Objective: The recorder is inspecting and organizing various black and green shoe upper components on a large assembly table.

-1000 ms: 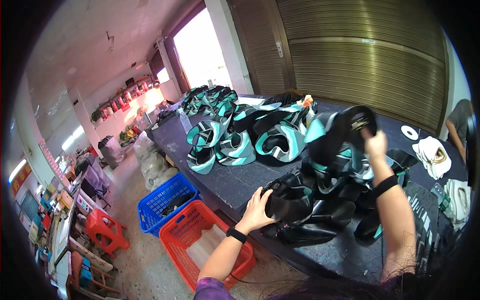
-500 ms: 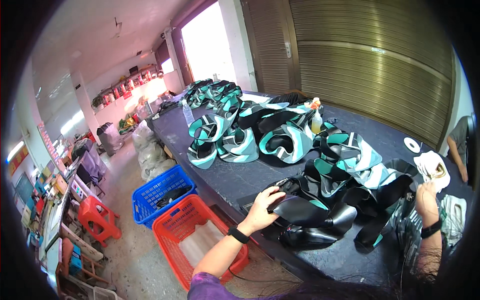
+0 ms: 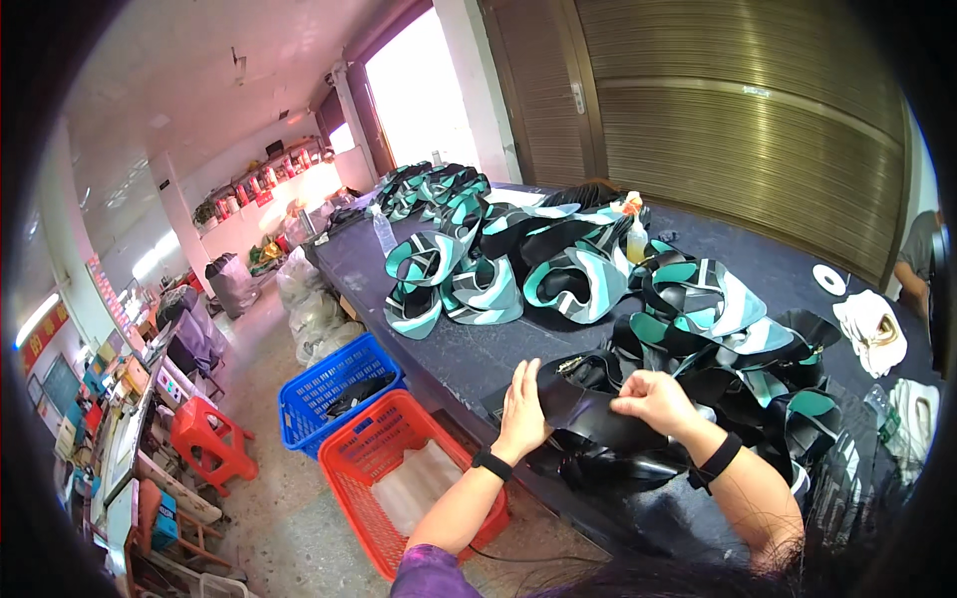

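The table (image 3: 498,349) was the landmark. On it lay piles of fabric pieces (image 3: 518,259), farther back than both hands. Left of the table, on the floor, stood two baskets (image 3: 339,384) and a stool (image 3: 204,444).

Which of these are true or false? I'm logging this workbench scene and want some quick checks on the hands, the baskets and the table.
1. Both hands rest on a black piece at the table's near edge. True: left hand, right hand.
2. The red basket stands on the table. False: it is on the floor beside it.
3. A blue basket sits next to the red one. True.
4. The right hand is raised high, holding a piece in the air. False: it is down on the black piece.
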